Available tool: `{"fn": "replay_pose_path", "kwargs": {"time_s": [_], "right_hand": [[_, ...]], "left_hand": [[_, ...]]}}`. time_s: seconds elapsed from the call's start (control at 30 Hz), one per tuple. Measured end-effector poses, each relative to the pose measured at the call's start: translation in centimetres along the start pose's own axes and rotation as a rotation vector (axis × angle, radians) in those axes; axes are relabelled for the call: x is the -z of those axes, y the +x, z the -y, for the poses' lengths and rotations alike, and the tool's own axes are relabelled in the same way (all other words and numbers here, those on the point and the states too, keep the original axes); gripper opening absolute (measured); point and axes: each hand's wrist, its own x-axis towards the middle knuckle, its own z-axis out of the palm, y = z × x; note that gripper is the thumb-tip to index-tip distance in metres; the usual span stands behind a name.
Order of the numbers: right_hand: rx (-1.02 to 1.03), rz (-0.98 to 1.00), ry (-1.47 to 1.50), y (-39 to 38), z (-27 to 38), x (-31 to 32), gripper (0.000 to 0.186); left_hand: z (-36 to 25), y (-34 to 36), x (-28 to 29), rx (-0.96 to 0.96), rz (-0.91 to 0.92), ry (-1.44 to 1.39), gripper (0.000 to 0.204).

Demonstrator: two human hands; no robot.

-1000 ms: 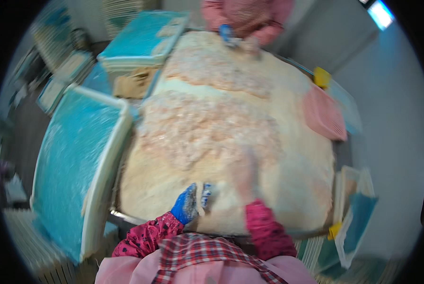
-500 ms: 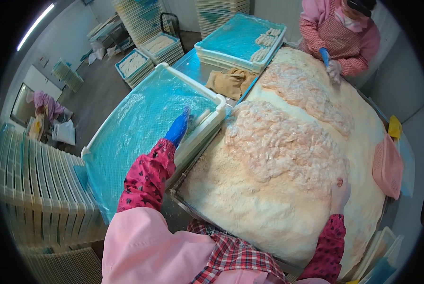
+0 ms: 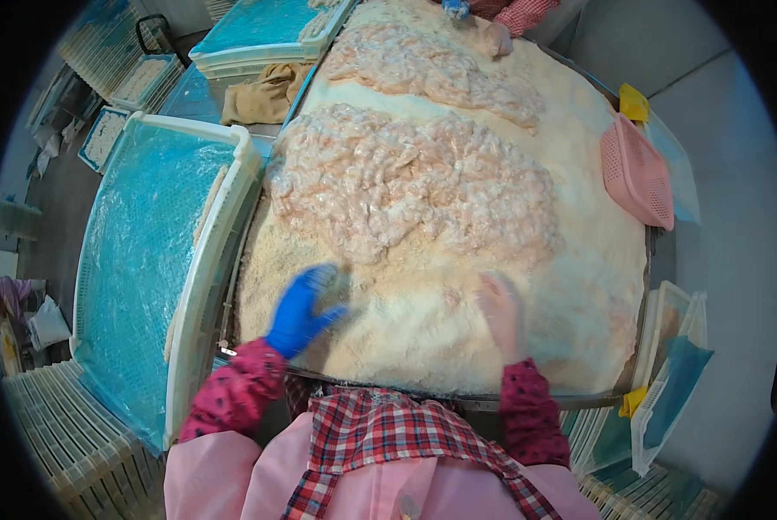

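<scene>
1. The step in hand appears to be working moist, pale-pink pieces [image 3: 414,186] with powder [image 3: 406,334] on the table [image 3: 484,404].
2. These pieces lie in a mound just beyond the hands; a 2nd mound [image 3: 432,74] sits farther back.
3. Left hand [image 3: 302,312], blue-gloved: fingers extended, thumb apart, nothing visibly grasped, near the tray [image 3: 196,334].
4. Right hand [image 3: 501,312]: fingers bent and blurred at the powder; I cannot tell whether it grasps anything.
5. The next move probably calls for closing fingers on 1 piece and separating it gently from its clinging neighbours.
</scene>
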Motion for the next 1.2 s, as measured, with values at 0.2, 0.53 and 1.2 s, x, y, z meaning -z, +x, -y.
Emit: {"fn": "replay_pose_path", "kwargs": {"time_s": [0.2,0.53,1.2], "right_hand": [[0.282,-0.001,-0.212,-2.3,2.2,-4.4,0.031],[0.177,-0.040,-0.207,-2.6,1.3,-1.8,0.026],[0.599,-0.300,-0.226,0.5,9.9,-6.4,0.048]], "left_hand": [[-2.2,2.4,-7.6,-0.032,0.099,0.082,0.037],[-2.3,2.0,-8.6,0.170,-0.024,-0.770,0.027],[-13.3,4.1,-15.4,-0.224,-0.527,-1.683,0.051]]}}
